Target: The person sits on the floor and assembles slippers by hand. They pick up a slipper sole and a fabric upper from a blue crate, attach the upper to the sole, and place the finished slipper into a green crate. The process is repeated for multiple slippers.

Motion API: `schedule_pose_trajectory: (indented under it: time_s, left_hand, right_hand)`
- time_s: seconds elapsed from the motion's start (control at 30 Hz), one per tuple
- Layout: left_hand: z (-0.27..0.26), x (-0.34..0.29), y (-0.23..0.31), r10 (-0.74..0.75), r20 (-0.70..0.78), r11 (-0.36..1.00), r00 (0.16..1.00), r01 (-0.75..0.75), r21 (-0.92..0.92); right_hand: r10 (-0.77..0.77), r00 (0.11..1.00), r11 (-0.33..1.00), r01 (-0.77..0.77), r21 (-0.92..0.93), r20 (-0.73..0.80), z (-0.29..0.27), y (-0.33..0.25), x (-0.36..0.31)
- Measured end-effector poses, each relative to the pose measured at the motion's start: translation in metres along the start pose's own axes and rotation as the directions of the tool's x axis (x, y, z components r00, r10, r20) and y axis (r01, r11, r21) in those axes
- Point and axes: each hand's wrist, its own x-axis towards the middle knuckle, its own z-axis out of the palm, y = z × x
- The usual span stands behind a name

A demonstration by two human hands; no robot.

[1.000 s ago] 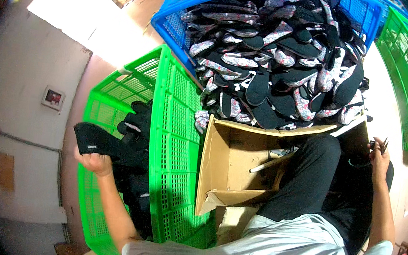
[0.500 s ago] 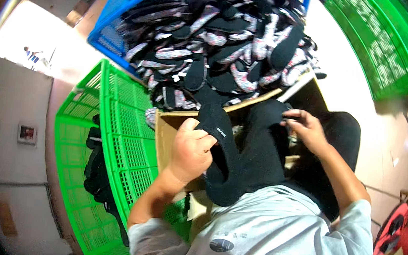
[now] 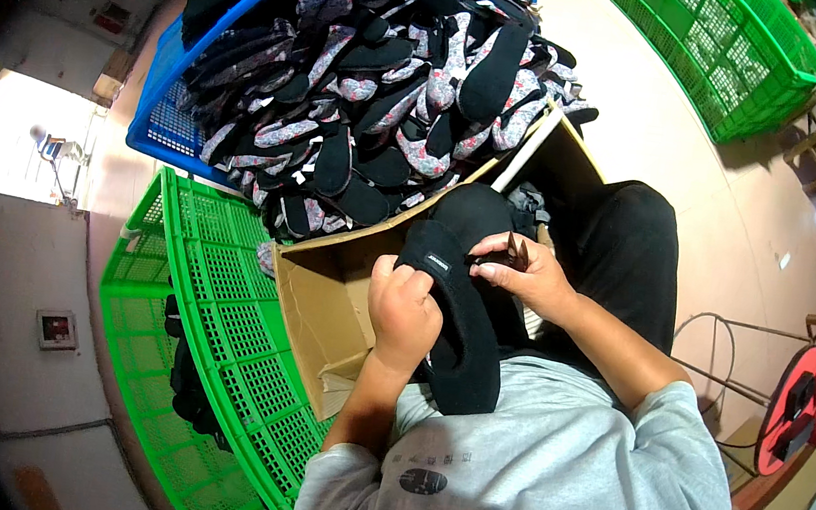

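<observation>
My left hand (image 3: 404,317) is closed on the side of a black slipper (image 3: 472,368) with a small white label on its upper. The slipper lies tilted over my lap, its opening facing up. At the slipper's toe end, my right hand (image 3: 538,282) is closed round a small dark pointed tool (image 3: 517,254) that looks like thread snips. Its thumb and fingertips are right beside the slipper's edge; whether they touch it I cannot tell. Part of the tool is hidden by the fingers.
A large heap of black and floral slippers (image 3: 333,161) fills a blue crate (image 3: 154,115) ahead. An open cardboard box (image 3: 308,289) stands by my legs. Left is a green crate (image 3: 233,286) with black items; another green crate (image 3: 722,59) stands far right. A red round-topped stool (image 3: 793,410) is at right.
My right hand has come left to the slipper's toe end, and the dark tool now shows in it. My left hand still grips the slipper. The whole view has shifted.
</observation>
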Motion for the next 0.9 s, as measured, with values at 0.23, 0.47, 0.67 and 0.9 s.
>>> schedule_pose_trajectory:
  time_s: [0.23,0.47,0.67,0.9]
  left_hand:
    - [0.015,-0.003,0.005,-0.13,0.113,0.989,0.985,0.121,0.085]
    - [0.024,-0.003,0.016,-0.188,0.156,0.976,0.97,0.167,0.141]
    - [0.031,-0.005,0.015,-0.222,0.198,0.967,0.955,0.19,0.169]
    - [0.036,-0.006,0.011,-0.24,0.22,0.963,0.946,0.202,0.181]
  right_hand:
    - [0.068,0.994,0.995,-0.061,-0.079,0.086,0.001,0.004,-0.003]
    - [0.149,0.989,0.952,-0.139,-0.274,0.014,0.008,0.009,0.007]
    - [0.246,0.969,0.969,-0.246,-0.014,-0.021,0.007,0.011,0.013]
    - [0.378,0.902,0.923,-0.35,0.16,-0.208,-0.008,-0.004,0.014]
